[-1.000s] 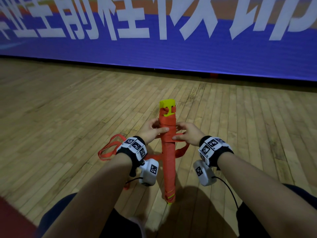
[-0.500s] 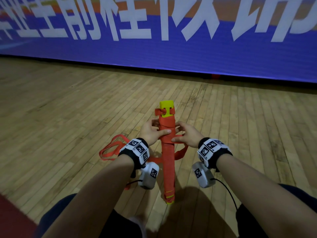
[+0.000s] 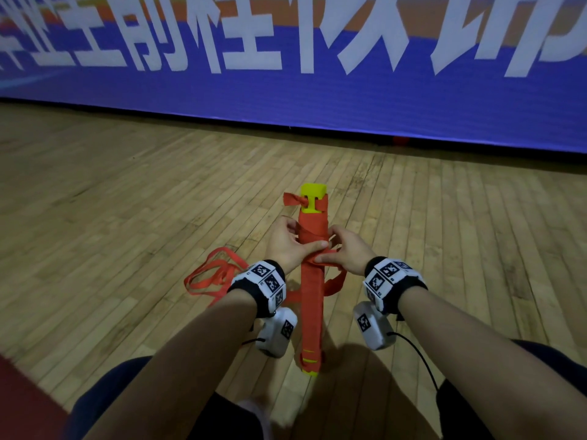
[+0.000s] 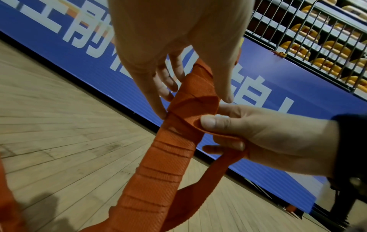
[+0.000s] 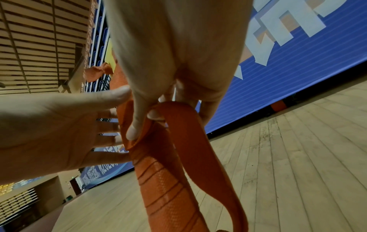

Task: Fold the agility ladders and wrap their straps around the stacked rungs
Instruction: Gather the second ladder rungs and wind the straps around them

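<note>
Between the knees, above the wooden floor (image 3: 127, 217), the stacked rungs (image 3: 313, 300) stand upright so the left hand (image 3: 287, 246) steadies them, fingers curled round, while the right hand (image 3: 344, 254) pinches the strap (image 4: 200, 124) taut for winding

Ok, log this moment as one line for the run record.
stage: strap wrapping under way | left hand: grips bundle of stacked rungs, thumb across wrap | right hand: pinches orange strap | loose strap loops: on floor
</note>
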Demonstrator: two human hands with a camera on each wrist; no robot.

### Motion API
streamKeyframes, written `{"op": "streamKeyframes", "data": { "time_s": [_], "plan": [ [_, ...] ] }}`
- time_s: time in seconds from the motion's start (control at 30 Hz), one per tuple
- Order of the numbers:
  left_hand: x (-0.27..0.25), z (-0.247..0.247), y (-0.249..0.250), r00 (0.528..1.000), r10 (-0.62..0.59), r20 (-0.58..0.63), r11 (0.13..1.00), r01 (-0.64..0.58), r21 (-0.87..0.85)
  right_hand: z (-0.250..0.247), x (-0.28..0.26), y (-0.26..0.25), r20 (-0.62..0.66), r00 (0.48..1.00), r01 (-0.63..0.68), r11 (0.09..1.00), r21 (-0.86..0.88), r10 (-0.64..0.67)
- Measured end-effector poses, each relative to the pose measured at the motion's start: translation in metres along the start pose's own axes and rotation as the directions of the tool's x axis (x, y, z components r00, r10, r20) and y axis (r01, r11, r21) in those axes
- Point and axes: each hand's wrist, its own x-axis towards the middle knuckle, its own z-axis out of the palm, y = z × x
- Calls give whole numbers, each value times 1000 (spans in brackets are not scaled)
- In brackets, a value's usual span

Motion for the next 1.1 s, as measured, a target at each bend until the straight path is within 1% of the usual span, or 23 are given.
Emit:
{"op": "streamKeyframes", "data": {
  "time_s": [0.1,0.2,0.3,0.43,0.5,0.6,0.8,0.87,1.0,1.1],
  "plan": [
    [2,-1,0,999,-17,-31,999,18,48,1,0,-2,16,1000,14,1000,-15,-14],
    [4,-2,-1,999,-37,-14,999,37,18,-2,-1,-3,50,998,26,1000,-14,-26],
    [8,-6,-6,996,-72,45,996,74,-54,-4,-1,-2,73,997,38,999,-8,-37],
    [9,-13,-7,983,-106,149,983,127,-136,0,-2,-1,67,997,24,1000,5,-24],
    [8,-15,-4,979,-98,177,983,124,-139,2,-2,-2,68,998,8,1000,17,-9],
    [8,-17,-4,979,-77,187,983,106,-153,5,-2,-4,80,997,-14,1000,7,13],
    [2,-10,-12,994,25,111,998,-18,-67,9,1,-5,76,997,-17,1000,13,16],
    [3,-13,-12,992,17,126,997,-7,-77,9,1,-5,77,997,-21,999,25,19],
    [5,-20,-10,976,-22,216,992,48,-119,5,2,-2,109,994,-22,999,25,19],
    [5,-20,-10,966,-58,251,986,95,-137,6,3,-1,129,992,-14,999,43,8]
  ]
}}
